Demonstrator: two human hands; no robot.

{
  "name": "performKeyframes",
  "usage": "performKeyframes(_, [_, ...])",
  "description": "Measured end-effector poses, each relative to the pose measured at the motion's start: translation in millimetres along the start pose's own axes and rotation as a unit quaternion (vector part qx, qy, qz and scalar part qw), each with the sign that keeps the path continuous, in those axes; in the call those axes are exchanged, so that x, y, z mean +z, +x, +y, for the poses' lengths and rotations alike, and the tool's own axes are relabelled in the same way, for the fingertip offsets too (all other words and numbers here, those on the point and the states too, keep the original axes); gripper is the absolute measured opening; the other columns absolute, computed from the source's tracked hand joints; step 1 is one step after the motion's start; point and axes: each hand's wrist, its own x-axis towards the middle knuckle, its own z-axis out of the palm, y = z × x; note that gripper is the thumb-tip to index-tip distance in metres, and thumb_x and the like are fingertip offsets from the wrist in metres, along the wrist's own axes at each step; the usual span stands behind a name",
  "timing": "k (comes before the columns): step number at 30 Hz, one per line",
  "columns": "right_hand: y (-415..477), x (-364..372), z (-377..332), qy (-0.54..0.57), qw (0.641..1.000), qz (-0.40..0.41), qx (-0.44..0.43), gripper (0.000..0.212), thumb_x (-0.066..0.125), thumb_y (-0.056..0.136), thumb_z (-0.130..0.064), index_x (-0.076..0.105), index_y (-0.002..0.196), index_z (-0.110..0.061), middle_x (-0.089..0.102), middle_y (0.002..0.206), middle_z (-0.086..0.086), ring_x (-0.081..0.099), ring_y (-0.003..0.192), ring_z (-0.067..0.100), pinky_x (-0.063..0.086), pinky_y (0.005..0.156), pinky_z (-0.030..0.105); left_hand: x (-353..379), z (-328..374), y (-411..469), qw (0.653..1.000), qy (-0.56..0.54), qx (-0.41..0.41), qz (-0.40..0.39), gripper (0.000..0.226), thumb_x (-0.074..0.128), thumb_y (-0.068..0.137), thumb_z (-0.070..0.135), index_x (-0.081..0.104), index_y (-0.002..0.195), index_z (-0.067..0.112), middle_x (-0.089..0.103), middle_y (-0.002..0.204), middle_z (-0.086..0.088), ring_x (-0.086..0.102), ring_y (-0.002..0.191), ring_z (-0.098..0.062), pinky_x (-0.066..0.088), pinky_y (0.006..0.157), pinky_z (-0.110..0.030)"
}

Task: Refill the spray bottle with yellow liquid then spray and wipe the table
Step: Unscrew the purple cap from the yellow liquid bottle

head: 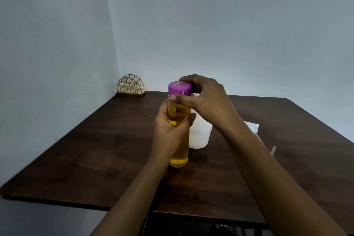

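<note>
Our left hand grips the tall clear bottle of yellow liquid on the dark table; our right hand pinches its purple cap. Next we likely unscrew it, then fill the translucent white container at one o'clock.

dark wooden table, gold wire holder at far corner, white container mid-table, clear tube right

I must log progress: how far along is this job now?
Done: the spray head apparently lies detached on the table. In hand: the left hand grips the yellow bottle, the right hand holds its purple cap. Left: pouring into the white bottle, spraying, wiping.
</note>
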Motion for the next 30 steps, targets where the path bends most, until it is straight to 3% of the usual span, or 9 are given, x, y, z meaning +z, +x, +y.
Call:
performKeyframes(5, [4,-4,5,0.039,0.999,-0.012,-0.007,0.054,0.077,0.073,-0.034,0.060,0.123,-0.024,0.065,0.115,-0.007,0.059,0.098,0.003,0.043,0.073,0.005,0,-6,6,1.000,0.000,0.010,0.001,0.046,0.074,0.074,0.023,0.059,0.117,0.019,0.071,0.096,0.003,0.067,0.094,-0.011,0.056,0.082,-0.034])
performKeyframes(9, [4,-4,7,0.051,0.999,-0.006,-0.010,0.056,0.078,0.072,-0.032,0.060,0.125,-0.022,0.065,0.119,-0.004,0.060,0.104,0.006,0.049,0.084,0.015,-4,-8,11,0.999,-0.023,0.025,-0.030,0.039,0.075,0.072,0.018,0.061,0.107,0.024,0.071,0.094,0.000,0.068,0.093,-0.014,0.055,0.078,-0.029])
performKeyframes(13, [3,0,8,0.068,0.998,0.006,-0.013,0.055,0.078,0.072,-0.032,0.061,0.123,-0.022,0.065,0.117,-0.005,0.061,0.102,0.005,0.050,0.084,0.015,-7,-11,14,0.998,-0.040,0.012,-0.039,0.039,0.078,0.066,0.025,0.063,0.102,0.028,0.072,0.093,0.000,0.068,0.093,-0.018,0.056,0.078,-0.035])
performKeyframes(18, [5,-5,18,0.226,0.969,-0.098,0.012,0.045,0.078,0.072,-0.017,0.065,0.114,-0.023,0.069,0.110,-0.002,0.066,0.100,0.011,0.055,0.087,0.033,-14,-11,13,0.988,-0.105,-0.034,-0.107,0.040,0.075,0.056,0.031,0.064,0.094,0.023,0.074,0.082,-0.001,0.070,0.078,-0.020,0.056,0.070,-0.034])
performKeyframes(22, [8,-26,14,0.155,0.969,-0.195,0.004,0.063,0.076,0.069,-0.030,0.055,0.128,-0.025,0.066,0.118,-0.005,0.061,0.108,0.004,0.050,0.094,0.025,-14,-10,10,0.991,-0.090,-0.023,-0.094,0.041,0.083,0.053,0.042,0.069,0.091,0.038,0.074,0.089,-0.002,0.069,0.090,-0.028,0.055,0.081,-0.046])
performKeyframes(25, [9,-44,-7,0.095,0.977,-0.192,0.008,0.076,0.065,0.066,-0.050,0.045,0.135,-0.028,0.061,0.126,-0.003,0.058,0.112,0.008,0.048,0.095,0.029,-14,-10,9,0.990,-0.088,-0.035,-0.104,0.053,0.082,0.052,0.042,0.064,0.100,0.028,0.074,0.097,-0.003,0.068,0.095,-0.027,0.054,0.084,-0.046])
performKeyframes(28, [11,-48,-39,-0.106,0.989,-0.091,-0.042,0.062,0.052,0.072,-0.069,0.062,0.114,-0.024,0.065,0.105,-0.006,0.060,0.095,0.010,0.050,0.078,0.030,-15,-9,8,0.990,-0.072,-0.046,-0.111,0.056,0.076,0.055,0.040,0.059,0.106,0.025,0.074,0.100,0.002,0.068,0.098,-0.024,0.054,0.087,-0.046])
performKeyframes(30, [19,-39,-57,-0.318,0.942,-0.079,-0.068,0.064,0.045,0.072,-0.077,0.066,0.092,-0.019,0.063,0.088,-0.003,0.057,0.084,0.014,0.044,0.068,0.028,-15,-8,7,0.991,-0.070,-0.049,-0.107,0.056,0.076,0.055,0.039,0.059,0.107,0.024,0.073,0.100,0.001,0.068,0.099,-0.024,0.054,0.088,-0.047])
